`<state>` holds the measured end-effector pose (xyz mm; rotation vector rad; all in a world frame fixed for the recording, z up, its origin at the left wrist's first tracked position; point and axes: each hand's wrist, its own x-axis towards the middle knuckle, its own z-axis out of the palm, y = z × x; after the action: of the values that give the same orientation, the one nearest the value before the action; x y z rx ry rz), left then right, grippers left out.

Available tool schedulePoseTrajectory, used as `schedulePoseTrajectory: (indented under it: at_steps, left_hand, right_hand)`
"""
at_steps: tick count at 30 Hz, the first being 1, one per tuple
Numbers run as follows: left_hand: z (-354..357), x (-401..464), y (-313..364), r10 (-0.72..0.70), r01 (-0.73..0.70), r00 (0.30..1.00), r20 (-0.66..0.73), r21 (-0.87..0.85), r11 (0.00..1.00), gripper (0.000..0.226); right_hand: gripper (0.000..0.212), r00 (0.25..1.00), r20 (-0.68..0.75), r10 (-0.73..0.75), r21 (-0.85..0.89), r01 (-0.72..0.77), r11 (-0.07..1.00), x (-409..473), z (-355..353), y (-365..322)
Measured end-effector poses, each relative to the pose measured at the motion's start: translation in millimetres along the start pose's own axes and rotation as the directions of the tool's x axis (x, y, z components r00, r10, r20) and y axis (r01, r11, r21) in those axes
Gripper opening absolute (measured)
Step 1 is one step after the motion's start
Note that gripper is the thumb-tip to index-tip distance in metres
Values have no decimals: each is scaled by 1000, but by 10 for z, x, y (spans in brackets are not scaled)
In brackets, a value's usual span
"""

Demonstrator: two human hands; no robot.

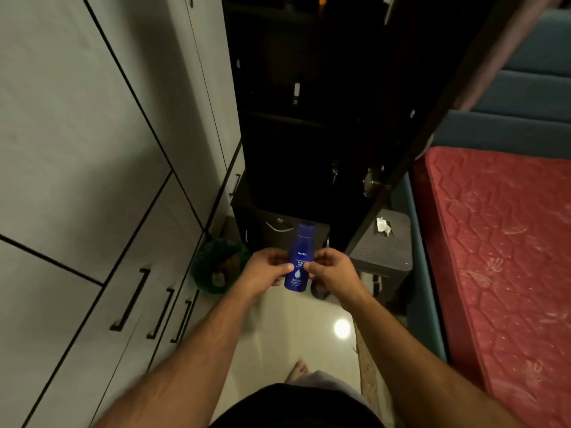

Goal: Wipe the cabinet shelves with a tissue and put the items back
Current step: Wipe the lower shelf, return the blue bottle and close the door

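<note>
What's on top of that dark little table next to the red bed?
A crumpled white tissue lies on the dark textured side table, near its back edge. The rest of its top looks bare, though the open dark cabinet door covers its left corner.

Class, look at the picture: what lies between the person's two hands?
In the head view, a blue lotion bottle stands upright between the left hand and right hand; both pinch its sides.

I observe the left hand (268, 271) and right hand (332, 271) both pinching an upright blue lotion bottle (300, 256) before the dark open cabinet (296, 168). A crumpled tissue (383, 225) lies on the brown stool (386, 251) beside the red mattress (500, 242).
</note>
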<state>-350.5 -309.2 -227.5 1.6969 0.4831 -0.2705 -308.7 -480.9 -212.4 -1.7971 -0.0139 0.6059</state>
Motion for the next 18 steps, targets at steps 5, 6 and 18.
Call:
schedulePoseTrajectory:
  at_steps: [5, 6, 18]
  left_hand:
    - [-308, 228, 113, 14, -17, 999, -32, -102, 995, 27]
    - [-393, 283, 131, 22, -26, 999, -31, -117, 993, 27]
    - [-1067, 1089, 371, 119, -120, 992, 51, 18, 993, 22]
  right_hand:
    - [25, 999, 34, -37, -32, 38, 999, 345, 201, -223]
    - [24, 998, 42, -38, -23, 39, 999, 416, 256, -280]
    - [25, 995, -67, -69, -50, 66, 997, 1244, 652, -712]
